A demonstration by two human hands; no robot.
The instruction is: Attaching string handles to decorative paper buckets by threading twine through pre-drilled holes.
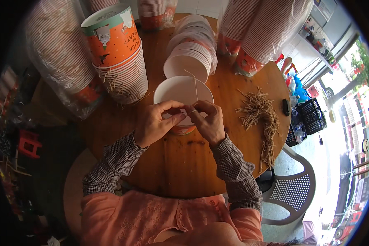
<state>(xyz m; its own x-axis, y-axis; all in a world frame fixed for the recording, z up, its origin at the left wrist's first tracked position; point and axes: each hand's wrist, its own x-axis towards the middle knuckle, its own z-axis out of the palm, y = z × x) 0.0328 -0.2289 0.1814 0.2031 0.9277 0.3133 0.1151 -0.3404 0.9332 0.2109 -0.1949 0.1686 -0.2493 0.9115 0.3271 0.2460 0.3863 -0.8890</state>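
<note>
- Caught mid-threading, by the look of it: a tan string (194, 88) being fixed at the near rim of a white-lined paper bucket (180, 91) on the round wooden table (184, 164).
- Left hand (155, 123) curled, thumb and forefinger pinched at the rim beside the string's lower end.
- Right hand (209, 121) closed on the string, fingertips (192, 110) nipping a small loop; the rest rose over the bucket's mouth.
- Bucket sat just beyond both hands, touching them.
- Next, probably, called for a snug pull on that loop.
- More cut strings (260, 119) lay well apart, to the right.
</note>
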